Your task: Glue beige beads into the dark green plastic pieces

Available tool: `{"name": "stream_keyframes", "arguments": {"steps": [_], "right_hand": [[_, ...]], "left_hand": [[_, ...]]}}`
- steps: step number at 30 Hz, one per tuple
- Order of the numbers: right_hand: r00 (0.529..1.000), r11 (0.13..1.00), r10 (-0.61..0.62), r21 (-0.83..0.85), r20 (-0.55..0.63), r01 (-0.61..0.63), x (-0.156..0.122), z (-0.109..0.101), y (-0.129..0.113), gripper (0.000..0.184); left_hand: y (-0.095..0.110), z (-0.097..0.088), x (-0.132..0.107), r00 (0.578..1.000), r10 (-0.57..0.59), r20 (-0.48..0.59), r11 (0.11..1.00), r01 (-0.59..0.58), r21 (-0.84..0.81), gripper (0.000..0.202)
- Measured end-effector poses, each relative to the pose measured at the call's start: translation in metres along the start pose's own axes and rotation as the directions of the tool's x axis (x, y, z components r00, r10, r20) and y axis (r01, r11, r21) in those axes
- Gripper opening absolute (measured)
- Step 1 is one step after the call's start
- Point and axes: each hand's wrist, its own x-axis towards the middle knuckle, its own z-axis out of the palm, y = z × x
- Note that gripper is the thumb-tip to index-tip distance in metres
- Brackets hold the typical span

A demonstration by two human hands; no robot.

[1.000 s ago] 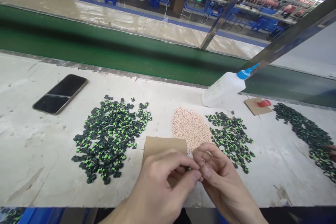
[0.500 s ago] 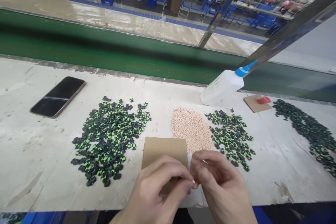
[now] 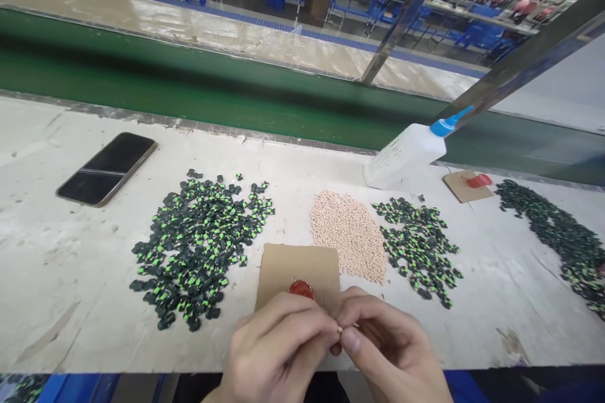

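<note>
My left hand (image 3: 281, 346) is closed in a pinch at the table's front edge. A small pale pink bead (image 3: 340, 329) shows at its fingertips. My right hand (image 3: 390, 343) meets it there, thumb and forefinger pinched close against the bead; whatever else they hold is hidden. Just behind the hands lies a square of brown cardboard (image 3: 297, 261) with a round red cap (image 3: 301, 289) on it, partly covered by my left hand. A heap of pale pink beads (image 3: 347, 236) spreads behind my right hand.
Small dark pieces with green marks lie in a left pile (image 3: 198, 245), a right pile (image 3: 420, 249) and a far-right heap (image 3: 558, 233). A white bottle (image 3: 404, 157) with a blue nozzle leans behind. A phone (image 3: 108, 169) and another cardboard piece (image 3: 456, 187) lie farther out.
Both hands have shifted slightly left and closed together at the bead. The right fingers have come to a pinch. The red cap on the cardboard has come into sight.
</note>
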Motion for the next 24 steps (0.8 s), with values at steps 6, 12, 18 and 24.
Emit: {"name": "stream_keyframes", "arguments": {"steps": [6,12,18,24], "right_hand": [[0.995,0.977,-0.062,-0.198,0.082,0.077,-0.002,-0.015,0.002,0.016],[0.933,0.704,-0.339,-0.626,0.119,0.335,-0.004,-0.031,0.018,0.016],[0.916,0.571,-0.338,-0.727,0.215,0.381,-0.001,-0.032,0.029,0.02],[0.918,0.578,-0.349,-0.727,0.19,0.371,0.0,-0.029,0.029,0.023]], "left_hand": [[-0.001,-0.01,-0.002,0.999,0.008,0.035,1.0,-0.008,0.001,0.019],[-0.006,-0.022,-0.013,0.96,-0.272,-0.069,0.957,0.278,0.087,0.023],[-0.019,-0.021,-0.019,0.971,-0.237,-0.041,0.957,0.241,0.163,0.024],[-0.019,-0.02,-0.018,0.972,-0.233,-0.028,0.958,0.235,0.163,0.022]]}}
